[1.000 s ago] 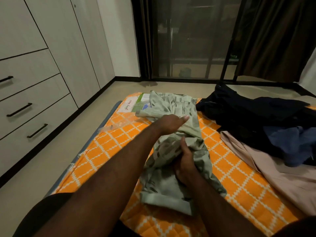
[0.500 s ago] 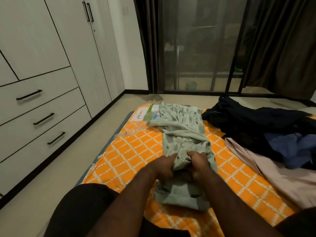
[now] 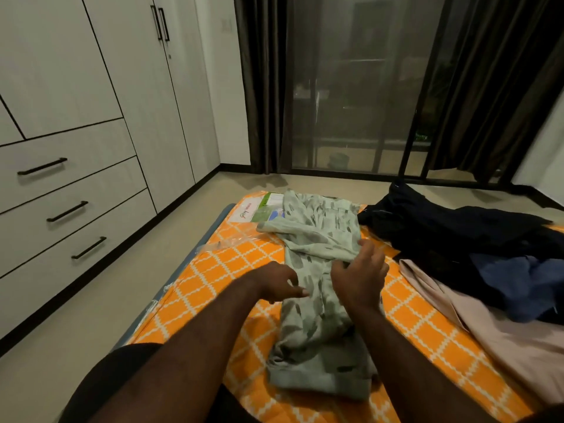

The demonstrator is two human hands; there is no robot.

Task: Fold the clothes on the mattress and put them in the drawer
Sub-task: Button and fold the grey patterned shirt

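1. Progress: the pale green printed cloth garment (image 3: 317, 319) lies half-folded on the orange lattice-patterned mattress (image 3: 219, 270).
2. My left hand (image 3: 279, 283) rests slack-fingered on it; my right hand (image 3: 360, 276) curls at its fold, grip unclear.
3. The dark heap of clothes (image 3: 457, 233) lies unfolded; the white drawers (image 3: 76, 184) are closed.

Single view, worn on my head, wide angle. Faces forward and down across mattress (image 3: 213, 276) toward glass door (image 3: 351, 102) at far end. My left hand (image 3: 279, 282) and right hand (image 3: 360, 279) close, mid-frame. Wardrobe drawers (image 3: 61, 209) along left edge, clothes pile (image 3: 457, 239) at right.
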